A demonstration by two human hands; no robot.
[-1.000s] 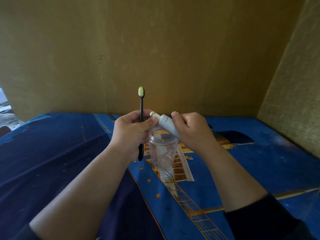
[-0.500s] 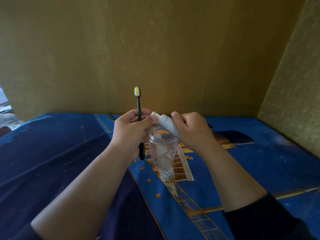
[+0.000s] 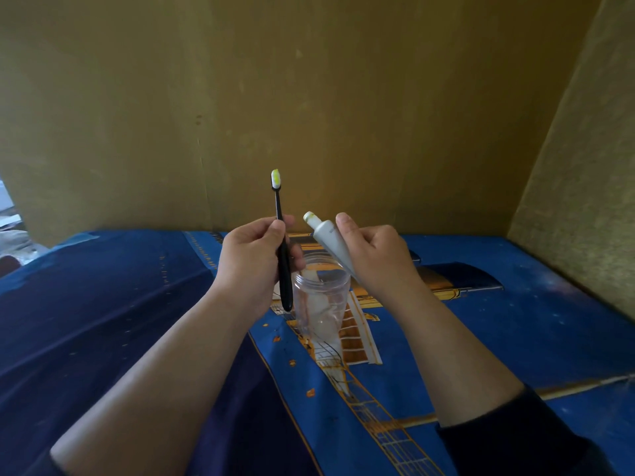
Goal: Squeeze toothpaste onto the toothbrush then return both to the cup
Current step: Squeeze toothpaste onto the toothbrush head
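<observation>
Left hand [image 3: 252, 266] clenched round the lower half of the black toothbrush [image 3: 281, 249], thumb pressed against the handle, grip firm. Brush held nearly upright, head topmost, tilted a touch to the left; white bristles carrying a yellow-green smear of toothpaste [image 3: 275, 176]. Butt of the handle poking out below the palm, just beside the rim of the cup.

Right hand [image 3: 374, 259] grasping the white toothpaste tube [image 3: 331, 243], thumb laid along its upper side, fingers curled behind. Tube slanted, nozzle end up and to the left, yellowish at the tip; flat tail hidden behind the palm. Nozzle apart from the brush handle, a clear gap between the two hands.

Clear plastic cup [image 3: 321, 304] standing upright below and between both hands, mouth open, something pale inside, too indistinct to name. Neither brush nor tube inside it.

Cup resting on a blue printed cloth [image 3: 481, 338] with an orange and white ship design, spread over the flat surface beneath. Forearms bare, a dark sleeve [image 3: 515, 438] pushed up on the right arm. Mustard-yellow wall [image 3: 343, 97] behind and along the right side.
</observation>
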